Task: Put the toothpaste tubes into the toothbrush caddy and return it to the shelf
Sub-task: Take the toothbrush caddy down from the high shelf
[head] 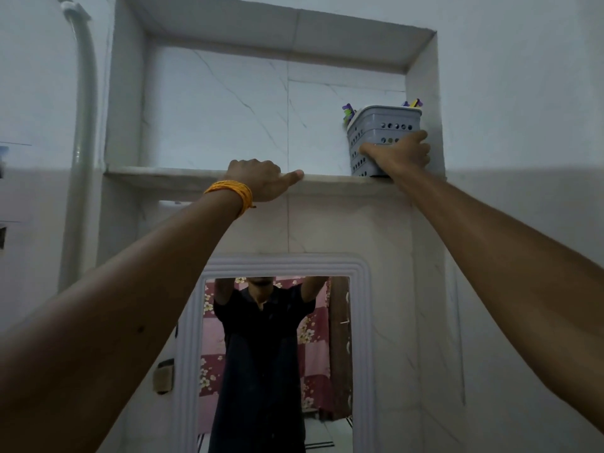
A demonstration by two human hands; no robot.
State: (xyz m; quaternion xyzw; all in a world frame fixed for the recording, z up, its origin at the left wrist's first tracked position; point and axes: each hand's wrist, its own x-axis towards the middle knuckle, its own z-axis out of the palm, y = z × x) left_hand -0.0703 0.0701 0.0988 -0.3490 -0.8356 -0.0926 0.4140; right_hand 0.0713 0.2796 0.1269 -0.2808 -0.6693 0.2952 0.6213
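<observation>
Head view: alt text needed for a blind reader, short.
A person's right hand grips a grey perforated plastic caddy standing at the right end of a white marble wall-niche shelf, colourful toothbrush handles poking out. The left hand, with a yellow thread wristband, rests on the shelf's front edge above a white-framed mirror.

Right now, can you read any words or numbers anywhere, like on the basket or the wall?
There are none that can be read.
Grey caddy: only round holes in its sides, no label showing.
Colourful pieces poking out of its top: too small to show any print.
Shelf, tiled wall and mirror: no writing or signs.
Orange wristband on the left hand: plain thread, no text.
</observation>
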